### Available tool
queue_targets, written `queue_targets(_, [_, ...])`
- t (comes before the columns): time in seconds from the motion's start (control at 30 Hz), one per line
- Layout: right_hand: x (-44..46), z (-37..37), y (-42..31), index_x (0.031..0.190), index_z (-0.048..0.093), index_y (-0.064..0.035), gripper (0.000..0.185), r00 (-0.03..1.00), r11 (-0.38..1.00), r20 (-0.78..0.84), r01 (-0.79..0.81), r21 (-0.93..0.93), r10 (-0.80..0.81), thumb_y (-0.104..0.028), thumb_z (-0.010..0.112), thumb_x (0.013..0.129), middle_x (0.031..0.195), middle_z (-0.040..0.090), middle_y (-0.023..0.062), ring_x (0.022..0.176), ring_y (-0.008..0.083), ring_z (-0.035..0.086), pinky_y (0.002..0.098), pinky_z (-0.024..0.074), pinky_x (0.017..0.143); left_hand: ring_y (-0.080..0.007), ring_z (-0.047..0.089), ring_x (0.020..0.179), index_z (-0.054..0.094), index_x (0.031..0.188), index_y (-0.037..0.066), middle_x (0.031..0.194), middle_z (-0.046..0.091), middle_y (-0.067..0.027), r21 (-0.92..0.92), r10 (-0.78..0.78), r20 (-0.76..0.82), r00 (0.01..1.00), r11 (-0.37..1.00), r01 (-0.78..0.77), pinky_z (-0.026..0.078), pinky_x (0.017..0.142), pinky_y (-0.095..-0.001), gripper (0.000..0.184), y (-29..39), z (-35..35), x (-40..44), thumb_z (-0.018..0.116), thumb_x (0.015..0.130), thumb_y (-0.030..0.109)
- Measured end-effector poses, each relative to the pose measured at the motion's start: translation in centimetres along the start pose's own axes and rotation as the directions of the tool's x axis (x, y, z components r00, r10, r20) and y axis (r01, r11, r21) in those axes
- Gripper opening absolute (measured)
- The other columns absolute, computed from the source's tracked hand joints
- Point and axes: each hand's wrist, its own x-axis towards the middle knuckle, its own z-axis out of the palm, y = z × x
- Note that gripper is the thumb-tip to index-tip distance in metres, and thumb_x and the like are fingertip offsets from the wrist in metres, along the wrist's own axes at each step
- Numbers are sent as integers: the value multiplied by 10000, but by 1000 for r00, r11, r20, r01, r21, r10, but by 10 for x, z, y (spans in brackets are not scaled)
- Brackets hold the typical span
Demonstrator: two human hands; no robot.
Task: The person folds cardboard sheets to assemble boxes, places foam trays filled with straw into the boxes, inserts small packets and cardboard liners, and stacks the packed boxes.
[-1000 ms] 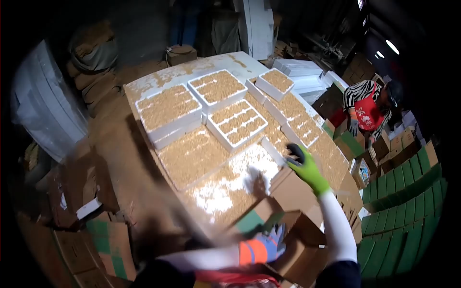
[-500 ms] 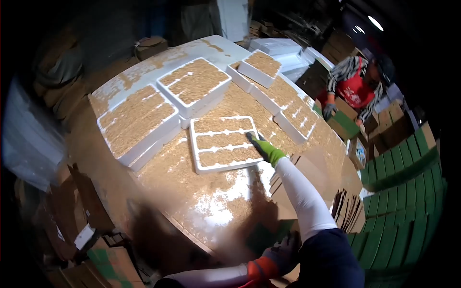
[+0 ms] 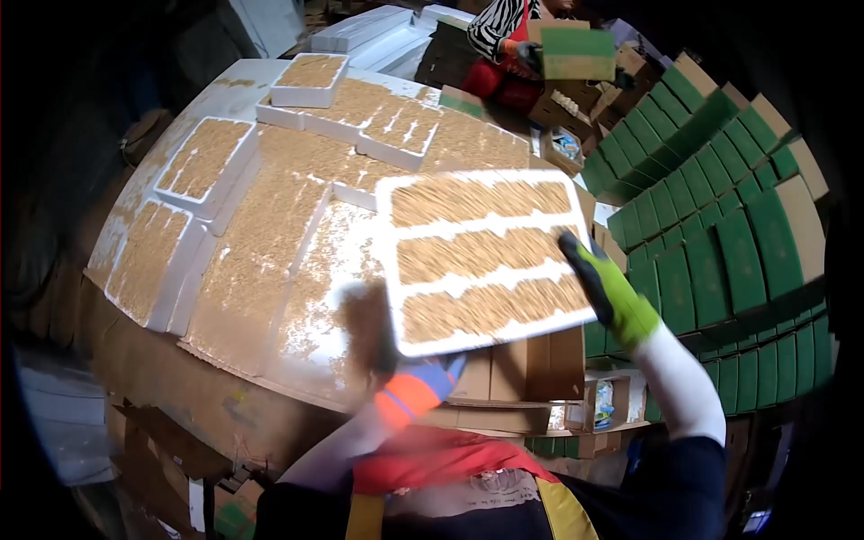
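Note:
A white foam tray point(image 3: 490, 256) filled with brown shavings in three rows is tilted up off the table, over an open cardboard box point(image 3: 517, 373). My right hand point(image 3: 612, 292), in a green and black glove, grips the tray's right edge. Below the tray's lower left corner is my left hand point(image 3: 421, 387), in a blue and orange glove; its fingers are partly hidden by the tray and blurred, so their hold on it is unclear.
More filled trays point(image 3: 205, 162) stand on the shavings-covered table point(image 3: 243, 243). Rows of green boxes point(image 3: 666, 211) line the right side. At the back, a person point(image 3: 504, 45) in a red apron holds a green and brown box point(image 3: 578, 54).
The tray has been lifted from the table and brought right and nearer, with my right hand on its edge. The view has turned right. The other person's box is raised.

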Motion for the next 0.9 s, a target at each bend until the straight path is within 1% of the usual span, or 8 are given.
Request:
queue_targets(0.07, [-53,-33,31,1231,521,-5,467,987,1000,-158,25,9,-23,-348,599,923,1114,593,50,971,107,570,245,469,831,-349,463,1227,353,1408,54,1324,482,-222,-880,-186,10,983,464,97,379,1030,-389,537,-9,18,6,521,918,197])
queue_targets(0.17, [-96,-73,104,1175,546,-23,378,943,999,-330,28,-28,-36,-281,629,912,957,588,-16,825,58,532,227,447,718,-388,388,1291,164,1463,-1,1430,346,-256,-634,-289,245,925,675,379,343,1065,-399,736,-3,-38,10,528,912,324])
queue_targets(0.3, [-110,-53,127,1166,536,-67,307,947,992,-300,-86,96,111,-193,632,903,758,534,-64,621,7,428,180,359,533,-396,311,1342,230,1451,-10,1441,335,-245,-634,-244,133,961,724,272,271,1097,-395,653,7,-36,4,536,913,195])
queue_targets(0.43, [-88,-54,121,1396,356,0,839,939,697,-332,-299,-651,92,-536,635,814,1029,640,257,989,365,621,394,477,839,-383,282,1359,245,1439,-31,1448,315,-249,-500,-275,54,960,825,265,240,1108,-404,624,11,-30,-5,528,929,189])
queue_targets(0.6, [-25,-61,170,1216,529,17,771,975,318,-95,-157,-935,202,-657,470,847,956,652,262,914,381,633,432,470,842,-299,532,1182,498,1309,23,1267,551,-206,-822,-328,449,831,214,528,430,967,-383,554,-88,-39,54,646,863,317])
queue_targets(0.7, [-20,-49,173,851,696,-32,470,939,236,104,26,-971,327,-475,539,873,933,670,192,866,351,638,449,480,805,-315,518,1194,484,1320,34,1278,540,-213,-688,-487,240,840,525,501,430,974,-377,724,-161,59,155,709,773,450])
queue_targets(0.83, [-19,-9,175,886,700,-59,266,920,41,191,189,-981,341,-281,557,852,880,664,208,846,307,651,462,510,708,-365,396,1285,386,1367,-24,1401,413,-218,-276,-601,18,799,765,581,315,1081,-398,994,-158,116,213,749,644,555])
queue_targets(0.9, [-30,6,216,956,661,-28,295,982,-92,54,38,-995,-181,-281,596,819,856,653,217,825,284,656,449,513,645,-365,382,1291,404,1332,-63,1397,399,-238,-69,-545,-39,838,838,542,308,1084,-370,934,-175,150,220,728,679,520])
